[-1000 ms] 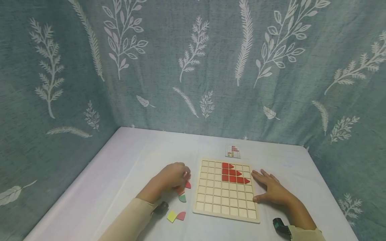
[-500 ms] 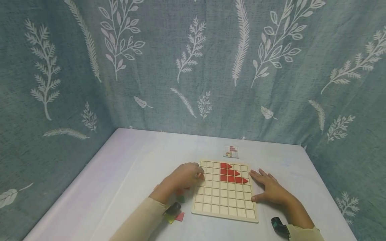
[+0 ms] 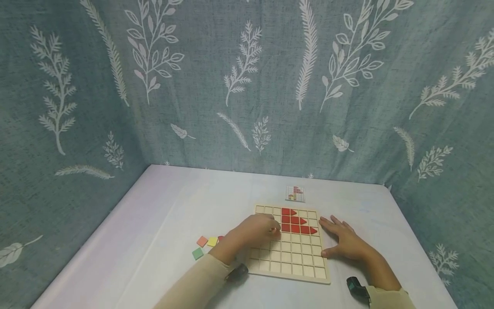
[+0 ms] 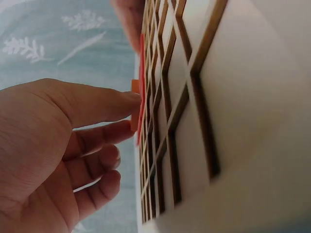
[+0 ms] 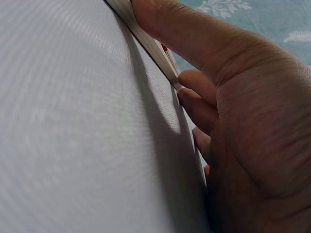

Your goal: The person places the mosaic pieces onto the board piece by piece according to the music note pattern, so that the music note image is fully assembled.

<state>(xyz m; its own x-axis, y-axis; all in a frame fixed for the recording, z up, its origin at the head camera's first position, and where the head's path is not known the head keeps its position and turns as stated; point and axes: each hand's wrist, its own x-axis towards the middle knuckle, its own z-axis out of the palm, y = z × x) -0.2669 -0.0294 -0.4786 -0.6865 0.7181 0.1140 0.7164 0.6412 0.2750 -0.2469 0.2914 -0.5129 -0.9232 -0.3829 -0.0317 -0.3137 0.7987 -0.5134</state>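
My left hand (image 3: 257, 231) pinches an orange tile (image 4: 135, 85) between thumb and fingertips, over the left-middle part of a wooden grid board (image 3: 286, 260). In the left wrist view the tile stands right at the board's surface, close to the red tiles (image 4: 142, 63); the thumb covers part of it. Red tiles (image 3: 295, 228) form three rows in the upper middle of the board, each ending in a point at the right. Spread along the board's right edge, my right hand (image 3: 344, 241) touches the rim (image 5: 154, 48) with thumb and fingers.
Left of the board lie loose tiles: an orange one (image 3: 202, 241), a yellow one (image 3: 212, 241), a green one (image 3: 197, 253) and a red one (image 3: 220, 238) partly behind the forearm. A small pattern card (image 3: 295, 194) lies beyond the board. A patterned curtain (image 3: 200, 107) borders the table.
My left hand has moved right from the loose tiles onto the board, carrying the orange tile. Loose tiles at the left are uncovered; others are now hidden. The right hand stays at the board's edge.
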